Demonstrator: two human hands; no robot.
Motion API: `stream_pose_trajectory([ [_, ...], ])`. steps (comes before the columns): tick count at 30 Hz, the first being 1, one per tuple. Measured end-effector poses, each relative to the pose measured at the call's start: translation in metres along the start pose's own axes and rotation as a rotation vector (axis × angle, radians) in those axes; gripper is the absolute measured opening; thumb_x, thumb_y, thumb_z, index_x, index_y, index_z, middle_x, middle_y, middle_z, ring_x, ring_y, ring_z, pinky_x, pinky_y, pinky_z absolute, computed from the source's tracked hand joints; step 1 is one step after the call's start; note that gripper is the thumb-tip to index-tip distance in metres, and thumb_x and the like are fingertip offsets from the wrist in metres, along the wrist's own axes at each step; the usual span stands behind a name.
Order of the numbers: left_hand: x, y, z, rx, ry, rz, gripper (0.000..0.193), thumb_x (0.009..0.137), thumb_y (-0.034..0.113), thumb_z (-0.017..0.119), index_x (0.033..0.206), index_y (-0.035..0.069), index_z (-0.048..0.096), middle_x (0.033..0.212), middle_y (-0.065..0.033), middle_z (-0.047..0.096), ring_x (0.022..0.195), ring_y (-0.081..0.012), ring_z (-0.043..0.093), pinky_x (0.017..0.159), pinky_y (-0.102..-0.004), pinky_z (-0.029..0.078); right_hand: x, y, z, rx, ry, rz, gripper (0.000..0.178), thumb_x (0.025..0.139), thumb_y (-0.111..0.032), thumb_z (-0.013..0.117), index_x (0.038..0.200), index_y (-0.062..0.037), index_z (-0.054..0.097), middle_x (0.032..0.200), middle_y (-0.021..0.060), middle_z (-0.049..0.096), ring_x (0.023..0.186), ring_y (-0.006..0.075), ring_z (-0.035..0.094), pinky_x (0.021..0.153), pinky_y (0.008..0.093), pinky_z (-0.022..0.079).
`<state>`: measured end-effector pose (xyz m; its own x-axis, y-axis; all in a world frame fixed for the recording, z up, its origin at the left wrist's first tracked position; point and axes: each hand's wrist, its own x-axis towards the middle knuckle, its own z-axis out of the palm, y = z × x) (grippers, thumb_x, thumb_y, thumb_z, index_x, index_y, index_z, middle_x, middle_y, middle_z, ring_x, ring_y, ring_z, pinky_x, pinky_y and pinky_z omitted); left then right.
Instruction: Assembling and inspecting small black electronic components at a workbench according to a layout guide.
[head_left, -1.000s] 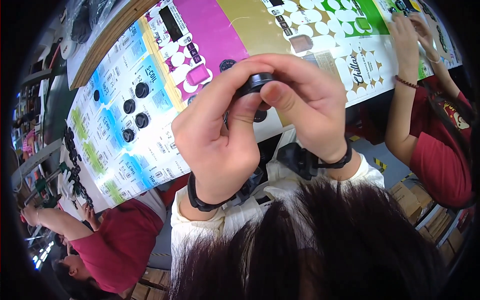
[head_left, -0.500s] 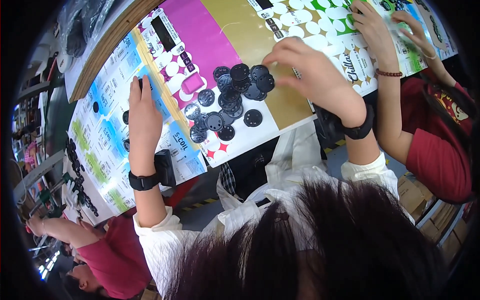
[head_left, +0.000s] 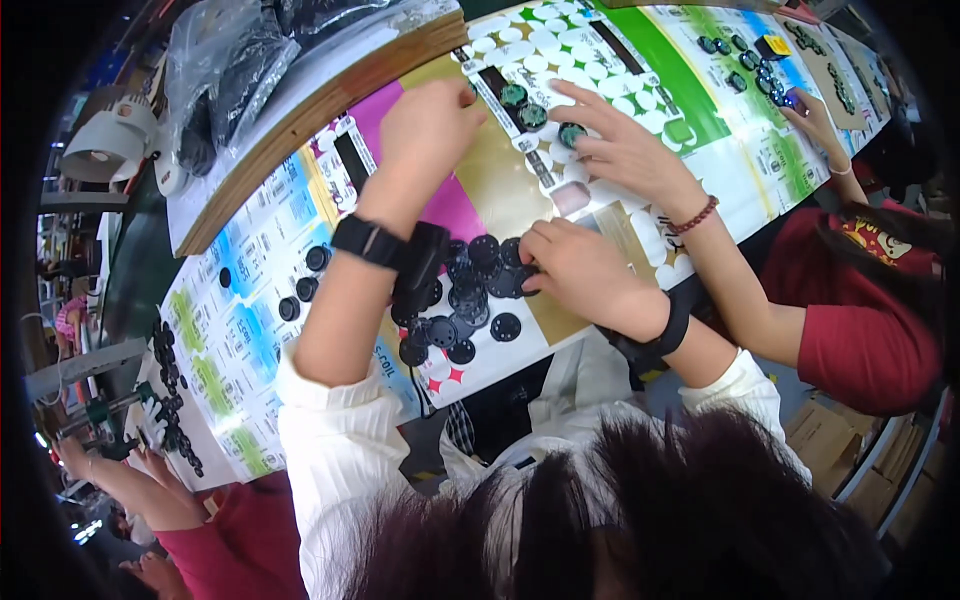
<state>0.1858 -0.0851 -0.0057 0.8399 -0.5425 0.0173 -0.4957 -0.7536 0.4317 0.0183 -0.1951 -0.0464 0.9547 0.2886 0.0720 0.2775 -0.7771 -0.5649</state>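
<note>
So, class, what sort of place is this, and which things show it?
Probably a factory or assembly workshop: people in red shirts are at a long table, small black discs lie heaped on it, and cardboard boxes stand nearby.

Thin black discs (head_left: 468, 298), pierced with small holes, lie mostly flat in an overlapping pile just left of the right hand (head_left: 585, 278), which reaches its edge. A single disc (head_left: 506, 327) lies apart, nearer the body than that hand. Two dark round pieces (head_left: 532, 117) with greenish tops sit just right of the left hand (head_left: 435, 130).
</note>
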Motion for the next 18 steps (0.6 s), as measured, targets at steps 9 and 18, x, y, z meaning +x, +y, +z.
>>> stream_pose_trajectory([
  [9, 0.067, -0.011, 0.044, -0.194, -0.078, 0.303, 0.028, 0.059, 0.011, 0.068, 0.085, 0.007, 0.058, 0.080, -0.0121, 0.058, 0.077, -0.0281, 0.055, 0.066, -0.0347, 0.044, -0.002, -0.005, 0.006, -0.023, 0.050, -0.028, 0.022, 0.063, -0.015, 0.064, 0.077, -0.0062, 0.050, 0.079, 0.0070, 0.050, 0.071, 0.0247, 0.051, 0.061, 0.0318, 0.042],
  [18, -0.001, -0.007, 0.004, -0.195, -0.005, 0.183, 0.024, 0.067, 0.008, 0.062, 0.090, 0.006, 0.056, 0.071, -0.0047, 0.057, 0.065, -0.0115, 0.051, 0.060, -0.0230, 0.040, -0.007, -0.014, -0.053, 0.444, 0.194, 0.000, 0.020, 0.073, 0.004, 0.049, 0.091, -0.0027, 0.054, 0.072, 0.0095, 0.050, 0.064, 0.0176, 0.055, 0.054, 0.0262, 0.044],
])
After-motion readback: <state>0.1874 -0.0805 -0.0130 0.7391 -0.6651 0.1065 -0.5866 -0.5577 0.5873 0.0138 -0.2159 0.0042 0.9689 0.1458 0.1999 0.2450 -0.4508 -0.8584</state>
